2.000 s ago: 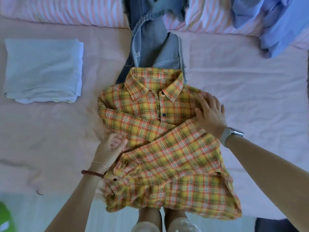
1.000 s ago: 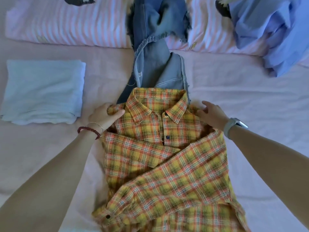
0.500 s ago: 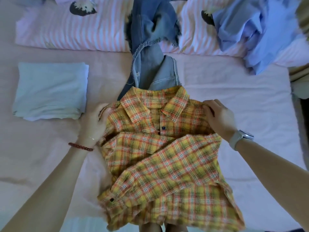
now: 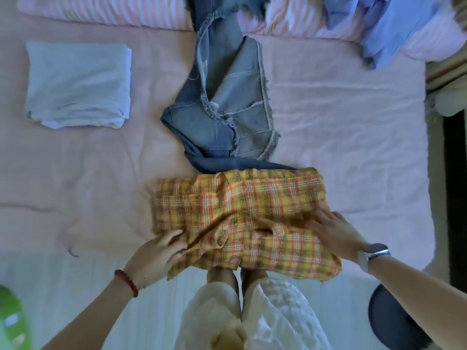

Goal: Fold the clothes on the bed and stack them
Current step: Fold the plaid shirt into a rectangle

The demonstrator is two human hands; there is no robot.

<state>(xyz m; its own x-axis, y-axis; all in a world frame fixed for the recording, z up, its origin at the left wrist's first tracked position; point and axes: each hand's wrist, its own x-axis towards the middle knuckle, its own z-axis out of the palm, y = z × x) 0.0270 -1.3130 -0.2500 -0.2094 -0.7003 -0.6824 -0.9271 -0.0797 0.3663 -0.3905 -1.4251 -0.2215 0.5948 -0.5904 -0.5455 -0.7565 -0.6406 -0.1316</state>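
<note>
Plaid shirt point(image 4: 242, 213): lying folded over at the near edge of the bed point(image 4: 341, 137), its lower hem hanging off.
Left hand point(image 4: 158, 253): gripping the shirt's near left edge, fingers curled into the cloth.
Right hand point(image 4: 333, 228): pressing flat on the shirt's right side, fingers straight.
Denim garment point(image 4: 227, 107): lying crumpled just beyond the shirt, touching it.
Folded pale cloth point(image 4: 78, 84): sitting far left, well apart.
Blue garment point(image 4: 389, 29): lying heaped far right on the striped pillows point(image 4: 106, 8).

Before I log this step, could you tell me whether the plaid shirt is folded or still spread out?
Folded, roughly: the plaid shirt lies doubled over, collar hidden, its hem hanging over the bed edge.
</note>
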